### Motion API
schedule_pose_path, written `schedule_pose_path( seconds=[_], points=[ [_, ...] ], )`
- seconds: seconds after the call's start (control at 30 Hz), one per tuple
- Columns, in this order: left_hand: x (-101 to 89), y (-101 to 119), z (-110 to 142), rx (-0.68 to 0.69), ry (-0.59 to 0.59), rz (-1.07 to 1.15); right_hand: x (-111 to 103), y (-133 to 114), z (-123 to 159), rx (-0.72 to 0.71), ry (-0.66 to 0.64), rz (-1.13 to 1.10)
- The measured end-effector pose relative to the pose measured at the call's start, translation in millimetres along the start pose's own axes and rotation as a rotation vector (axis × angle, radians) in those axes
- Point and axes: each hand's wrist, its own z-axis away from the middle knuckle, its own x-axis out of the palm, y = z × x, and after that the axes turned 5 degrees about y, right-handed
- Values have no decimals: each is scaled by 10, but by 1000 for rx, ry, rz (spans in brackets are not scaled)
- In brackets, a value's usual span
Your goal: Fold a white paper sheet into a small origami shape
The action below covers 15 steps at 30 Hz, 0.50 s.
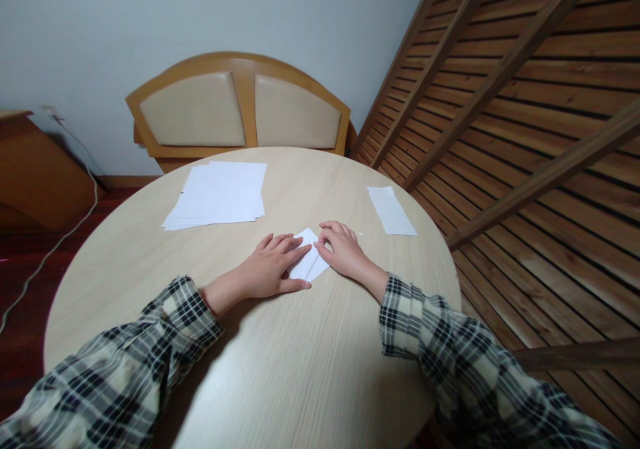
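Observation:
A small white folded paper (pixel 311 262) lies on the round table in front of me, one corner pointing away. A crease line runs across its surface. My left hand (pixel 273 265) rests flat over its left side, fingers spread and thumb stretched along the near edge. At the right side of the paper, my right hand (pixel 343 247) has thumb and index finger pinched together at its edge. The fingertips and the shadow between them hide the exact bit of paper there.
A stack of white paper sheets (pixel 223 192) lies at the table's back left. A narrow white paper strip (pixel 391 210) lies at the right. The pale wooden table (pixel 260 382) has a curved edge. Behind it stand a headboard (pixel 240 69) and a slatted wood panel (pixel 525 122).

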Motion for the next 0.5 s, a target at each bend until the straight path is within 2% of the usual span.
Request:
schedule_pose_path(
  seconds=[0.3, 0.5],
  points=[
    [-22, -24, -16, 4, 23, 35, -108, -69, 77, -74, -97, 24],
    [-60, 3, -31, -6, 18, 57, -71, -106, 107, -32, -75, 37]
  ],
)
